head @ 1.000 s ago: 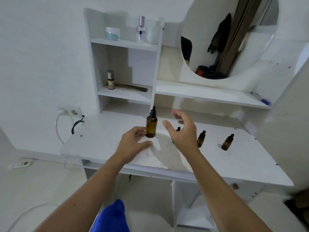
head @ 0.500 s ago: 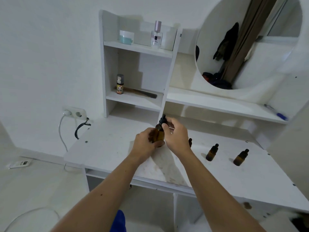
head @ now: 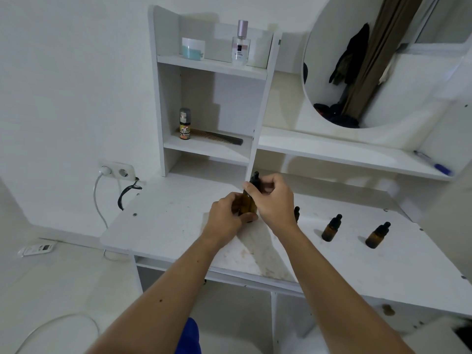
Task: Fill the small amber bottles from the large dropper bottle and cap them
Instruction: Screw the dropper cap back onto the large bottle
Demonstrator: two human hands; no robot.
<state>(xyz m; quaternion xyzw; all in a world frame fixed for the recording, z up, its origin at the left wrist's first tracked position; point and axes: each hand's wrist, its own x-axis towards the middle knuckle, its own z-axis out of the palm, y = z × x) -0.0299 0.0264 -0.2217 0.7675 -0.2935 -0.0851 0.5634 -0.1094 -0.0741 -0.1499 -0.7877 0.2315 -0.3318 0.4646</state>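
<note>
Both bare arms are reaching forward from the bottom of the view, and they are coming close together in the middle. The left hand (head: 226,217) is curling around something, with its back facing up and its thumb pointing to the right. The right hand (head: 274,200) is sitting just above and beside the left hand, and the two are touching. Its fingers (head: 265,181) are bending in and pinching at the top. Both wrists are staying straight, and the forearms are making a narrow V shape.
</note>
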